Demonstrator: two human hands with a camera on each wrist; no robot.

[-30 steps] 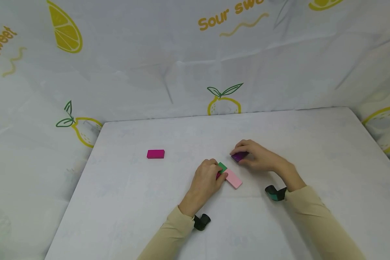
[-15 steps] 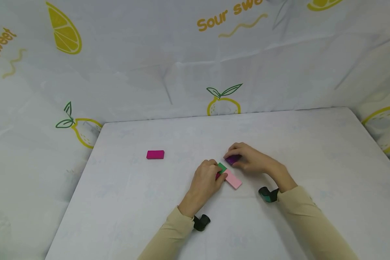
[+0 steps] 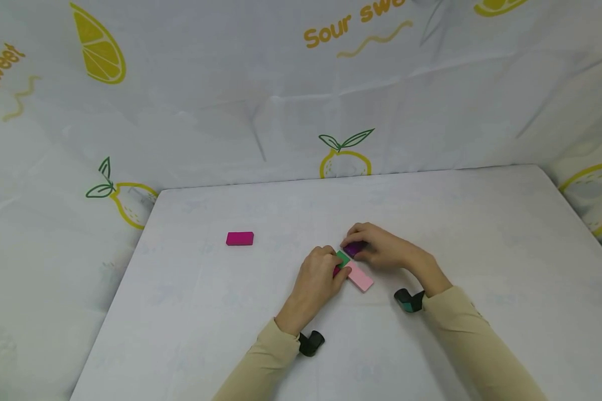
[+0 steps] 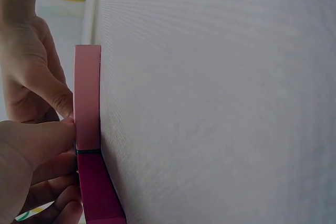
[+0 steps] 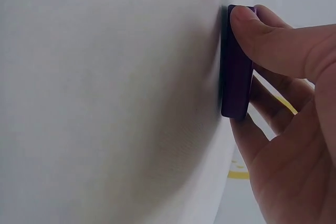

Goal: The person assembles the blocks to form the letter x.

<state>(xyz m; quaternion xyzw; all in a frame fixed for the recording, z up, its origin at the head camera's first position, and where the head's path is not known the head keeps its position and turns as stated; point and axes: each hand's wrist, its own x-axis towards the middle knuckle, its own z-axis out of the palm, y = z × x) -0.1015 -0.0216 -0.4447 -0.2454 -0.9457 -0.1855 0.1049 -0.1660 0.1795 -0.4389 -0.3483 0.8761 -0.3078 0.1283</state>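
Note:
Near the middle of the table, a pink block (image 3: 361,277), a green block (image 3: 342,258) and a magenta block (image 3: 336,271) lie against one another. My left hand (image 3: 320,275) grips the magenta one, which it mostly covers in the head view; its fingertips also reach the green and pink blocks. In the left wrist view the pink block (image 4: 87,98) meets the magenta block (image 4: 100,190) end to end, with a thin green line at the joint. A dark purple block (image 5: 238,72) is pinched by my right hand (image 3: 381,247), low over the table beside the green block's far corner.
Another magenta block (image 3: 239,239) lies by itself on the left part of the white table (image 3: 190,312). Behind the table's far edge hangs a pale curtain (image 3: 205,111) with lemon prints. Black wrist mounts (image 3: 311,343) stick out from both sleeves.
My right hand has slid left and slightly toward me with the purple block, bringing it up beside the green one. The left hand and the blocks by it have stayed in place.

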